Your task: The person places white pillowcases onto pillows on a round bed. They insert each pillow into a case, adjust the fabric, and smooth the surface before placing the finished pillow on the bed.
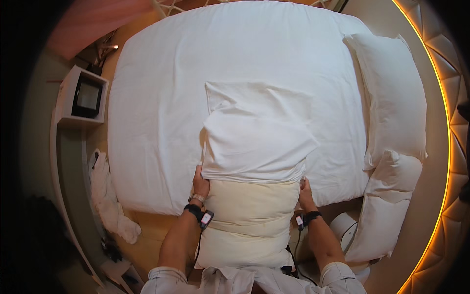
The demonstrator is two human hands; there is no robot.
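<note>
A cream pillow [247, 206] lies lengthwise in front of me, its near end against my body. Its far part is inside a white pillowcase [259, 142], whose open edge runs across the pillow. Beyond the pillow, the rest of the case lies flat and wrinkled on the bed. My left hand [200, 183] is closed on the left side of the case's opening. At the opposite side, my right hand [306, 192] grips the edge of the case, its fingers partly hidden. Both wrists wear black straps with small devices.
The bed [152, 108] has a white sheet. At its right side lie two white pillows, one far [391, 93] and one near [387, 206]. A padded panel [448, 122] with a light strip stands right. White cloth [107, 196] lies on the floor left, below a white box-shaped unit [68, 100].
</note>
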